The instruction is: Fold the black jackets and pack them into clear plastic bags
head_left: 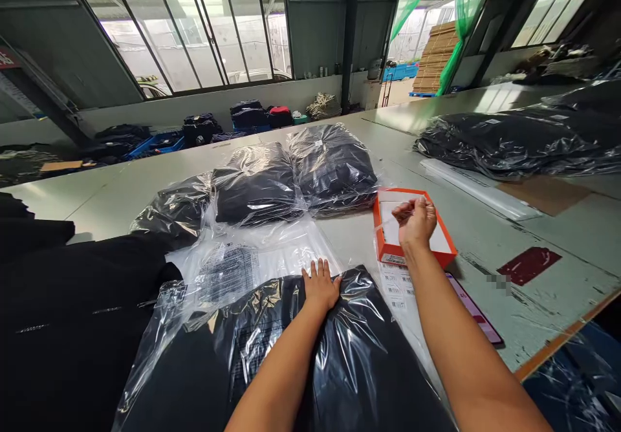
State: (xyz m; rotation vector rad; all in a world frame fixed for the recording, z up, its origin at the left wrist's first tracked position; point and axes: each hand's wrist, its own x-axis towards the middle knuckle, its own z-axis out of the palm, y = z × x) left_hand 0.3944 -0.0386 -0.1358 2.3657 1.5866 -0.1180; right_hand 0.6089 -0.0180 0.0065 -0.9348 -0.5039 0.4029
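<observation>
My left hand (321, 284) lies flat with fingers spread on a black garment (359, 354) in a clear plastic bag, close in front of me. Over an orange box (394, 251) with a white inside hangs my right hand (417, 224), fingers curled together. A bit of clear film seems to trail beside its fingertips, but what they hold is too small to make out. Sheets of barcode labels (395, 283) stick out from under the box. Clear plastic bags (281, 244), one with printed text, are spread beyond the garment.
Bagged black garments (255, 186) are piled at the back, more (514, 141) at the right. Unbagged black cloth (72, 335) heaps at the left. A phone (473, 309) and a dark red patch (528, 266) lie right of the box, near the table's wooden edge (577, 325).
</observation>
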